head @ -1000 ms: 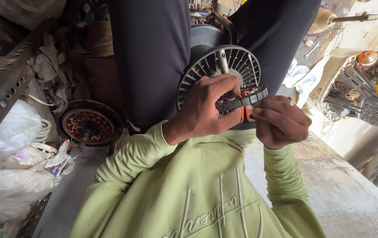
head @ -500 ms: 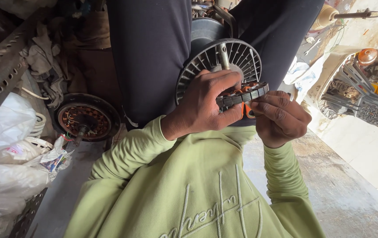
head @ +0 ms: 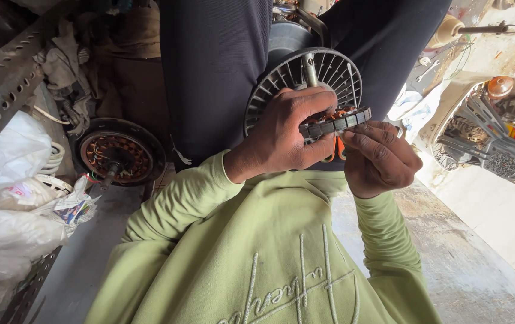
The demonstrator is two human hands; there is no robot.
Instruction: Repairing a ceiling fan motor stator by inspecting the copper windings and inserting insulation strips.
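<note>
1. Since a second ago the hold is unchanged: the left hand stays wrapped round the dark ring-shaped stator with copper windings, in front of the round grey finned motor housing.
2. The right hand stays closed, fingers pinching something orange beneath the ring.
3. Count: two hands, one stator, one housing, plus one second wound stator on the floor.

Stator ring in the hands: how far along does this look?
Done: the finned motor housing lies open between the legs, apart from the stator ring. In hand: left hand and right hand hold the ring edge-on, copper windings showing, with an orange-handled tool. Left: the ring is not yet seated in the housing.
</note>
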